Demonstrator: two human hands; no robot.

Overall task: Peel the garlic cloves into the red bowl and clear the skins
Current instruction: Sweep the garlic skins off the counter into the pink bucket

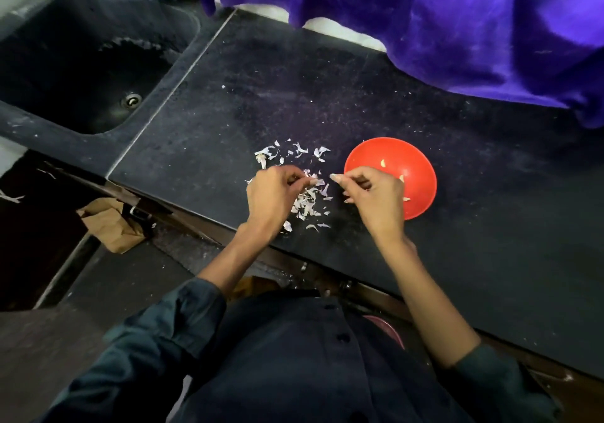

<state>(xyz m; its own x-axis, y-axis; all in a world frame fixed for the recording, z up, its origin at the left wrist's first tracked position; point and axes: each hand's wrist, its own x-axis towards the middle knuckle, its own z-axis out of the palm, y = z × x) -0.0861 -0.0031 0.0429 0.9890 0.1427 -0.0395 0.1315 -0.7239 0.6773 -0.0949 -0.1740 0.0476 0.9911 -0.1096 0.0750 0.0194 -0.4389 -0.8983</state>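
1. Both hands hover over the bench's near edge: my left hand (273, 194) has its fingers curled, pinching a bit of skin or clove; I cannot tell which.
2. My right hand (376, 190) pinches something small beside the red bowl (421, 174), close for dropping cloves in.
3. Peeled cloves (382, 163) lie in the bowl.
4. Skins (305, 202) pile between my hands, kept together for clearing.

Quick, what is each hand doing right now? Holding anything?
Left hand: fingers pinched shut over the garlic skins, on something small; what it is cannot be told.
Right hand: fingers curled beside the red bowl; any hold cannot be told.
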